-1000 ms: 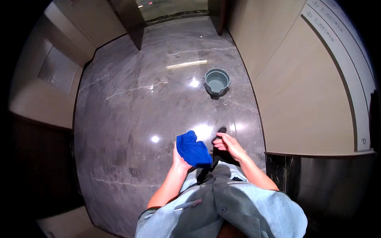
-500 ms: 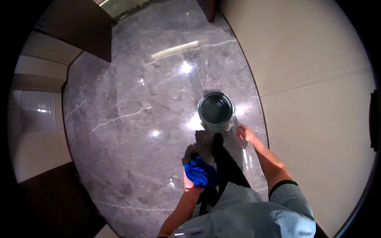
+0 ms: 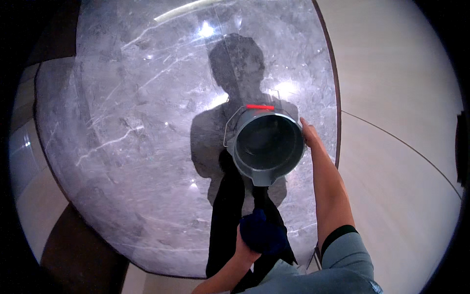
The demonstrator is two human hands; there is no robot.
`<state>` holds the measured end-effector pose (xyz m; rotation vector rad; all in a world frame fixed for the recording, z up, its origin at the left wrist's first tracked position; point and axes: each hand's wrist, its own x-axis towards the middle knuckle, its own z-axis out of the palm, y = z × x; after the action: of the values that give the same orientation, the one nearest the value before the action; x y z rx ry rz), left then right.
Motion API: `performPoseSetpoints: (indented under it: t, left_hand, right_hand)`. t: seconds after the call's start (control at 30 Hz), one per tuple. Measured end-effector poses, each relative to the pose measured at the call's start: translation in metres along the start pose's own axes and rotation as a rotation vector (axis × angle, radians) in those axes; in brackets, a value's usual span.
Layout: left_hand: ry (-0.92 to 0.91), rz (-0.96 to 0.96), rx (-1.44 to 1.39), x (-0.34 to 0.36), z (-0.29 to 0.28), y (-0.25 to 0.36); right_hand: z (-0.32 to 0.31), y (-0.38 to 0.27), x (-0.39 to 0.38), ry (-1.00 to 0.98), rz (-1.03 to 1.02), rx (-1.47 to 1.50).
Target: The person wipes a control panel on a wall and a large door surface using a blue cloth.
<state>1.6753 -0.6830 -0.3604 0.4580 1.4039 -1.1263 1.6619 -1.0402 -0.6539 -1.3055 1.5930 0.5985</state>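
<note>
Closer to the round grey plastic bucket (image 3: 261,178) than in the earlier frame, the bare right hand (image 3: 308,133) is at its right rim — whether those fingers grip, I cannot tell. On the bucket's near side, the bare left hand (image 3: 243,247) has its fingers clamped on a bunched dark-blue cloth (image 3: 263,232). At the far rim — a thin wire handle (image 3: 229,122) with a red tubular grip (image 3: 260,107).

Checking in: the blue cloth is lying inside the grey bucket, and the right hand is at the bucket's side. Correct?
Not quite: the blue cloth is in the left hand, outside the grey bucket, as the head view shows. The right hand is at the bucket's side.
</note>
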Motion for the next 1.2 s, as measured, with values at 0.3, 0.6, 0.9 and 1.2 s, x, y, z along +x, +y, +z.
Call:
performPoseSetpoints:
  t: [0.3,0.6,0.9,1.2]
  left_hand:
    - [-0.062,0.044,-0.158,-0.035,0.021,0.018]
    - [-0.341,0.129,0.010,-0.135,0.078,0.039]
    - [-0.296,0.409,0.036,-0.200,0.069,0.084]
    - [-0.830,0.887,0.550,-0.245,0.186,0.129]
  right_hand:
    - [-0.023,-0.033,-0.115,0.248,-0.647,-0.296]
    - [0.000,-0.051,-0.257,-0.406,-0.990,-1.276]
    - [0.008,-0.158,-0.344,-0.269,-0.746,-0.995]
    - [-0.072,-0.297,-0.584,-0.258,-0.690,-0.257]
